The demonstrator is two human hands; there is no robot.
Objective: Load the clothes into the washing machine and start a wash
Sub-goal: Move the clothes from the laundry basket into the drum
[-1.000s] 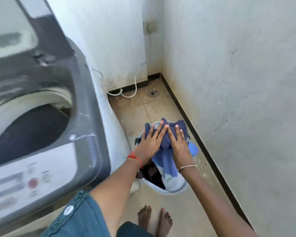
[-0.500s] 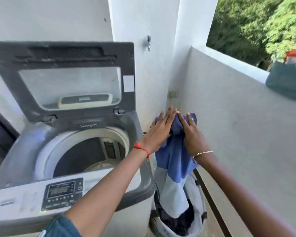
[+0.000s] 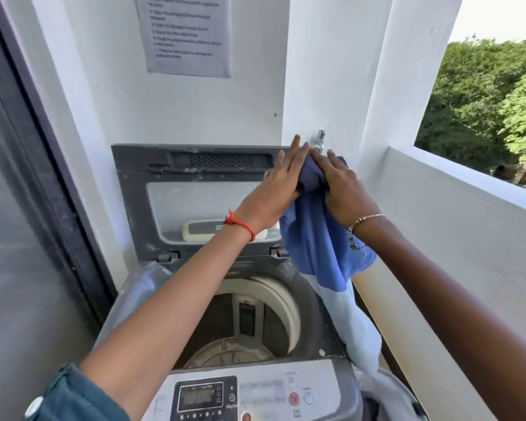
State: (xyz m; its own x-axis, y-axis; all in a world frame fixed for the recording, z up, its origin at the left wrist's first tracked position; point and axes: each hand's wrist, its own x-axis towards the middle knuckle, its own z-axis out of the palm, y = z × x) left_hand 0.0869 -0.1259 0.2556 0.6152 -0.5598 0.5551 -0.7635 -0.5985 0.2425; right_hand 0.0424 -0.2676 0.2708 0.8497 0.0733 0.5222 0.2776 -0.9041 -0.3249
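Left hand: fingers straight and close together, laid flat against the left side of the bunched cloth; the thumb cannot be made out.
Right hand: fingers extended and only slightly bent, spread narrowly over the top and right side of the bunch; its fingertips meet those of the left hand.
Blue garment: its dark blue top is pressed between the two hands; the mid-blue and pale blue remainder hangs free below the palms, trailing past the right rim of the machine.
Washing machine: top-loader, below and nearer the person than the fingers.
Lid: raised upright, just behind and to the left of the left fingers.
Drum: open, well below the fingers and left of the hanging cloth.
Control panel: at the front edge, far below both hands.
Laundry basket: white rim partly visible beneath the garment's lower end, with dark cloth inside.
Wall tap: just beyond the fingertips.
Printed notice: on the wall high above the left fingers.
Parapet: right of the right hand.
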